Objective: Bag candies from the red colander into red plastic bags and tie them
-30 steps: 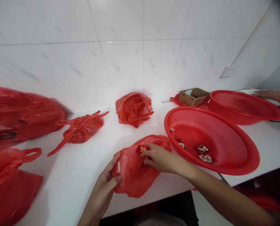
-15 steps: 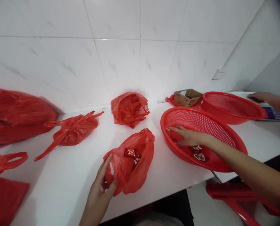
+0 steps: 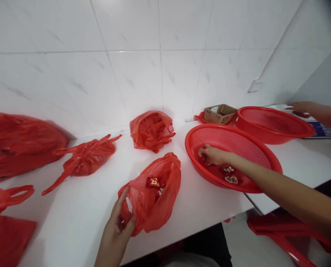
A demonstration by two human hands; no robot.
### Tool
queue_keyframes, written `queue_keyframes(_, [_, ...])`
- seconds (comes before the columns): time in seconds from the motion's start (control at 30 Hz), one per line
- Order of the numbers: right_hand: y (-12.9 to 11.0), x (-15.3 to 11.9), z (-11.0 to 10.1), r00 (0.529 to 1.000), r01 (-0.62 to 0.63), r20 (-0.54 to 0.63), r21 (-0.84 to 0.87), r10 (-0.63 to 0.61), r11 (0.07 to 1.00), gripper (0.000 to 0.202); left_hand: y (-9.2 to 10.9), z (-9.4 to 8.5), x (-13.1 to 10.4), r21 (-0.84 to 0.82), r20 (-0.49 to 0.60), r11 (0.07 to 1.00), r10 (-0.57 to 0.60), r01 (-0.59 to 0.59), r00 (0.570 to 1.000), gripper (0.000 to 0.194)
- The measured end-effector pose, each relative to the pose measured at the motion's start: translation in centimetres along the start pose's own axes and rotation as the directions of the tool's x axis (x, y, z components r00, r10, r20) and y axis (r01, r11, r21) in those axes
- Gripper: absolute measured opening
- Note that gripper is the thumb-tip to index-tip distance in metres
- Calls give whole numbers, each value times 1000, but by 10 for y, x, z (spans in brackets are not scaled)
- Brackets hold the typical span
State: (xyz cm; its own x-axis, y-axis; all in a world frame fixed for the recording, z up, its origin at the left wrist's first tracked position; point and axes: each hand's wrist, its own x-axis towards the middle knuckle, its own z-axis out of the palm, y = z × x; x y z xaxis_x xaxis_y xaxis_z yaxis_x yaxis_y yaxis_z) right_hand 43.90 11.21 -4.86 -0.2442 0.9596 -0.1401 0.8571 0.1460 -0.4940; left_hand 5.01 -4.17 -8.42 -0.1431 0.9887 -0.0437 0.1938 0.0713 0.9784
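My left hand (image 3: 118,224) grips the near left edge of a red plastic bag (image 3: 165,207), thumb and fingers on its rim. The bag lies with its mouth spread, and a red-and-gold wrapped candy (image 3: 153,182) rests inside beside dark-and-white wrapped ones (image 3: 160,191). Inside the left part of a red perforated basket (image 3: 237,141), my right hand (image 3: 212,155) has its fingers curled round small wrapped candy, mostly hidden under them. More wrapped candies (image 3: 232,180) lie on the basket floor near my right wrist.
A bundle of red bags (image 3: 152,130) sits by the tiled wall. Tied red bags (image 3: 89,157) and a large red bag (image 3: 23,144) lie left. A second red basket (image 3: 276,124), a cardboard box (image 3: 220,114) and another person's hand (image 3: 304,107) are right. Below stands a red stool (image 3: 282,230).
My right hand's fingers have gone from spread to curled in the basket. The basket has shifted slightly left in view. My left hand stays on the bag. The other person's hand has moved slightly.
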Motion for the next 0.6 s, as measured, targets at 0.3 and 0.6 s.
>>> queue_keyframes(0.3, [-134, -27, -3, 953, 292, -123, 624, -277, 725, 32, -2, 4, 0, -63, 13, 998, -5, 6, 1000, 71])
queue_keyframes(0.6, [-144, -31, 103, 911, 351, 173, 148, -374, 925, 12, -12, -7, 0, -19, -33, 1000, 7, -8, 999, 73])
